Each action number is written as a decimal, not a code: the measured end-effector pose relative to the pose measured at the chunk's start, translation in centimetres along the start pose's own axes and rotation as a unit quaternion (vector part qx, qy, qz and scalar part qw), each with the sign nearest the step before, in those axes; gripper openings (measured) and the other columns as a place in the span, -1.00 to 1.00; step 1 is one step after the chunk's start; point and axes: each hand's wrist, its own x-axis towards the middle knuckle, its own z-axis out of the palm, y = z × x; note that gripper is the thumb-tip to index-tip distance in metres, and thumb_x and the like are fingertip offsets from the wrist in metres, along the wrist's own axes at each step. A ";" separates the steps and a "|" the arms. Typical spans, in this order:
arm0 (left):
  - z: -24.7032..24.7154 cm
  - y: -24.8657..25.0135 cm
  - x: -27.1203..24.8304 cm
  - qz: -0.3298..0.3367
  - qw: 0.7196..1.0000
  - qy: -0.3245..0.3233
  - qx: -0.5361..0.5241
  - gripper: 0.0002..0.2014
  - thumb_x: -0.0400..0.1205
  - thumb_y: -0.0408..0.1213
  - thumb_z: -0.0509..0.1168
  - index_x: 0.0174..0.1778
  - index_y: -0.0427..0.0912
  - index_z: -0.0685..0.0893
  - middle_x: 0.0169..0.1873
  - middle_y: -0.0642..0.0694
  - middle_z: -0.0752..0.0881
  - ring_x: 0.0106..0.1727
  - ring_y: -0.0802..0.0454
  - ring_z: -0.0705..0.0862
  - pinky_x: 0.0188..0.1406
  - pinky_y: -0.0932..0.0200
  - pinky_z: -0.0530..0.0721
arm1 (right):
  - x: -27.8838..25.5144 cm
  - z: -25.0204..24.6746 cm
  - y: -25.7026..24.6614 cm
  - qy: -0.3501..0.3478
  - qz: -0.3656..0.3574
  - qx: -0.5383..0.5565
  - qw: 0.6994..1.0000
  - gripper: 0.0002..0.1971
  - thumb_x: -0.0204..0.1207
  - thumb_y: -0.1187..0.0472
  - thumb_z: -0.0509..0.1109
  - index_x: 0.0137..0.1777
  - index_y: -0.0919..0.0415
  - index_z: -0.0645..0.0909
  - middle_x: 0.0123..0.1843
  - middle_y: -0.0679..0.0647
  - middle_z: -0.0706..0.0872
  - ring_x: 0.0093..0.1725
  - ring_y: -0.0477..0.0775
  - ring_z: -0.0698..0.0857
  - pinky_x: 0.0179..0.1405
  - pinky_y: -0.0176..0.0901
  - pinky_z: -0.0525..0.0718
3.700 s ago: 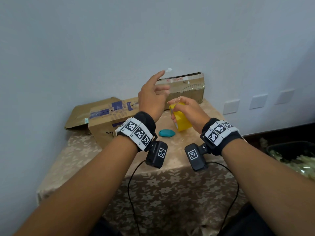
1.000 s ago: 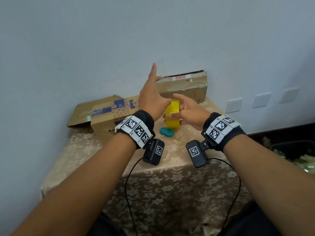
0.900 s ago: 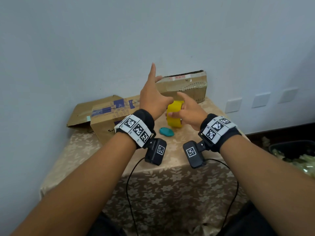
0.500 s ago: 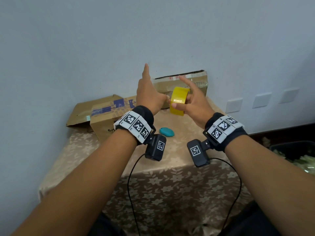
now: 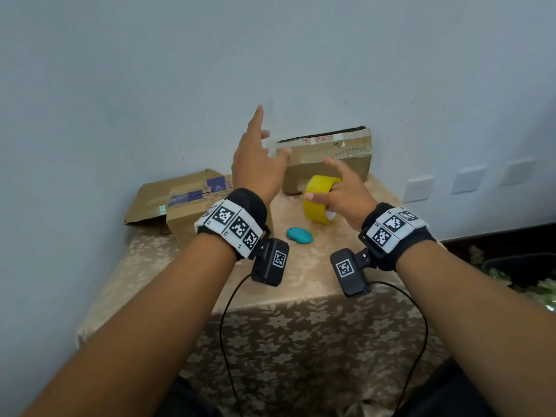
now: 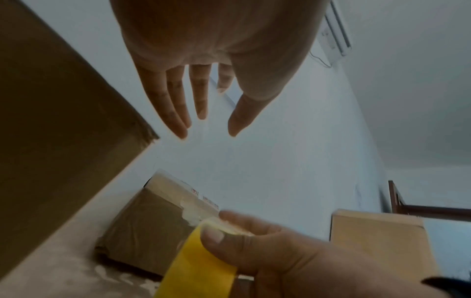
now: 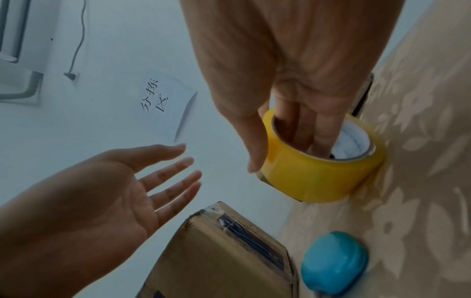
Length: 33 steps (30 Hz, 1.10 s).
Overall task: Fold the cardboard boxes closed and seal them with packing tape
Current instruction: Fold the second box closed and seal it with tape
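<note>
Right hand (image 5: 346,191): fingers (image 7: 300,125) pushed through the core of the yellow tape roll (image 5: 319,203), thumb on its outer face; roll held above the worktop (image 5: 301,281). Left hand (image 5: 255,167): raised, fingers straight and spread, holding nothing. Cardboard box (image 5: 328,161) against the wall behind the roll; second cardboard box (image 5: 192,206) at left. Teal oval object (image 5: 299,235) on the floral cloth.

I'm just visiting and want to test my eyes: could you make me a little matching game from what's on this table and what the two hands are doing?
Things:
1. tape roll
2. left hand
3. teal object
4. box by the wall

States:
A. lying on the tablecloth
B. fingers spread, holding nothing
C. fingers of the right hand through its core
D. old tape along its top

Pairs: 1-C, 2-B, 3-A, 4-D
</note>
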 end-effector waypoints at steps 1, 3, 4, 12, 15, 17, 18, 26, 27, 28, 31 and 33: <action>-0.1 0.0 0.0 -0.004 1.000 0.007 -0.018 -0.20 0.65 -0.20 0.44 0.77 0.18 0.20 0.32 0.10 0.62 0.24 0.07 0.67 0.23 0.13 0.68 | 0.0 0.1 0.0 0.008 0.018 -0.012 1.000 -0.03 0.32 0.24 0.78 0.70 0.01 0.36 -0.05 -0.11 0.53 -0.08 -0.04 0.58 -0.12 -0.03 0.66; -0.4 -0.1 0.2 -0.001 0.999 0.017 -0.040 -0.28 0.67 -0.20 0.43 0.73 0.16 0.30 0.20 0.16 0.67 0.17 0.14 0.70 0.11 0.29 0.65 | 0.0 0.1 -0.3 0.027 0.031 -0.049 0.998 0.04 0.20 0.05 0.84 0.68 0.01 0.39 0.16 -0.01 0.63 0.12 0.12 0.63 0.06 0.09 0.73; -0.4 -0.1 0.2 -0.003 0.998 0.020 -0.051 -0.32 0.67 -0.20 0.43 0.71 0.16 0.34 0.17 0.18 0.69 0.15 0.16 0.71 0.09 0.32 0.64 | -0.2 0.0 -0.6 0.041 0.027 -0.079 0.996 0.06 0.17 -0.04 0.84 0.67 0.00 0.40 0.34 0.05 0.64 0.26 0.17 0.63 0.24 0.18 0.71; -1.2 -0.8 -0.1 -0.062 0.988 0.032 -0.141 -0.51 0.64 -0.22 0.45 0.51 0.09 0.59 -0.08 0.10 0.84 0.12 0.19 0.76 0.36 0.07 0.66 | -1.6 0.2 -3.2 0.121 0.041 -0.198 0.972 0.03 0.35 -0.70 0.20 0.65 0.01 0.39 0.57 0.15 0.58 0.54 0.23 0.55 0.44 0.20 0.55; -1.6 -1.2 -0.1 -0.077 0.983 0.031 -0.167 -0.56 0.64 -0.19 0.48 0.45 0.06 0.63 -0.12 0.04 0.87 0.06 0.24 0.77 0.31 0.06 0.69 | -1.6 0.8 -3.8 0.180 -0.021 -0.211 0.961 -0.25 0.51 -0.56 0.10 0.44 -0.03 0.58 0.46 0.12 0.64 0.47 0.22 0.58 0.44 0.24 0.57; -1.9 -1.3 -0.2 -0.083 0.979 0.027 -0.183 -0.60 0.66 -0.20 0.46 0.43 0.04 0.64 -0.13 0.02 0.88 -0.03 0.32 0.77 0.16 0.15 0.71 | -1.4 1.6 -4.2 0.198 -0.070 -0.130 0.969 -0.48 0.59 -0.40 0.19 0.21 -0.01 0.67 0.20 0.07 0.73 0.25 0.13 0.67 0.32 0.25 0.66; -2.1 -1.3 -0.2 -0.087 0.976 0.026 -0.197 -0.63 0.67 -0.22 0.45 0.41 0.02 0.65 -0.14 0.01 0.88 -0.08 0.35 0.77 0.05 0.24 0.70 | -1.4 2.0 -4.4 0.188 -0.077 -0.080 0.976 -0.57 0.65 -0.30 0.26 0.19 0.01 0.69 0.14 0.04 0.74 0.19 0.07 0.70 0.30 0.22 0.69; -4.4 -1.1 -0.5 -0.112 0.959 0.038 -0.257 -0.77 0.71 -0.19 0.41 0.28 -0.03 0.71 -0.16 -0.06 0.89 -0.03 0.09 0.84 -0.04 0.17 0.71 | -2.0 5.5 -6.5 0.018 -0.065 0.169 0.983 -0.45 0.58 0.21 0.59 0.54 0.11 0.50 -0.06 0.12 0.86 -0.06 0.05 0.87 0.11 0.02 0.84; -4.8 -1.2 -0.5 -0.115 0.958 0.040 -0.258 -0.78 0.72 -0.18 0.39 0.28 -0.04 0.70 -0.16 -0.06 0.89 -0.03 0.07 0.84 0.02 0.12 0.74 | -2.0 5.7 -6.7 0.012 -0.075 0.176 0.981 -0.44 0.57 0.29 0.58 0.54 0.11 0.51 -0.15 0.11 0.84 -0.10 0.06 0.84 0.05 -0.01 0.85; -5.3 -1.3 -0.5 -0.120 0.958 0.040 -0.257 -0.79 0.74 -0.17 0.36 0.27 -0.06 0.70 -0.15 -0.06 0.89 -0.04 0.06 0.84 0.07 0.07 0.75 | -2.0 5.9 -6.8 0.006 -0.085 0.179 0.980 -0.44 0.57 0.34 0.58 0.53 0.10 0.51 -0.22 0.12 0.81 -0.13 0.07 0.82 -0.01 -0.04 0.84; -6.5 -1.8 -0.4 -0.136 0.963 0.041 -0.229 -0.83 0.78 -0.16 0.27 0.22 -0.10 0.67 -0.17 -0.05 0.89 -0.07 0.05 0.82 0.13 -0.04 0.78 | -2.0 6.7 -7.2 -0.025 -0.109 0.174 0.978 -0.43 0.56 0.40 0.56 0.53 0.12 0.51 -0.30 0.13 0.73 -0.20 0.07 0.78 -0.14 -0.16 0.78; -7.1 -2.3 -0.3 -0.133 0.972 0.045 -0.188 -0.87 0.78 -0.16 0.24 0.17 -0.06 0.63 -0.19 -0.01 0.88 -0.15 0.06 0.80 0.07 -0.12 0.83 | -2.0 7.4 -7.4 -0.043 -0.118 0.151 0.981 -0.44 0.56 0.41 0.56 0.52 0.13 0.51 -0.35 0.08 0.73 -0.24 0.05 0.78 -0.13 -0.11 0.80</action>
